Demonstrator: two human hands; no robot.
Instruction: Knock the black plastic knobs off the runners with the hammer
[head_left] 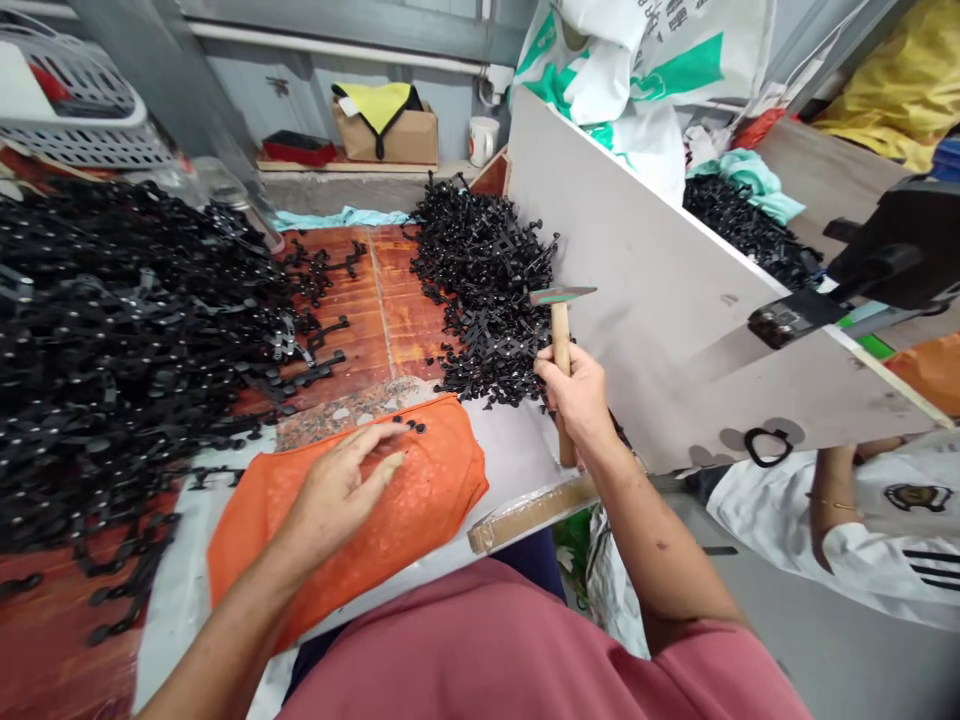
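My right hand [577, 390] is wrapped round the wooden handle of a hammer [561, 330], which it holds upright with the metal head at the top. Low over an orange cloth [442, 470] is my left hand [341, 490], its thumb apart from the fingers and nothing visible in its grasp. Several small black pieces [417, 427] lie on the cloth by its fingertips. Behind the hammer spreads a heap of small black parts [487, 280]. Part of the cloth is hidden under my left forearm.
A larger pile of linked black parts [135, 340] covers the left of the red wooden table [341, 350]. A grey board [637, 260] stands along the right side, with a black clamp [795, 315] on its edge. Beyond it sits another person [862, 510]. A mug [484, 140] stands at the back.
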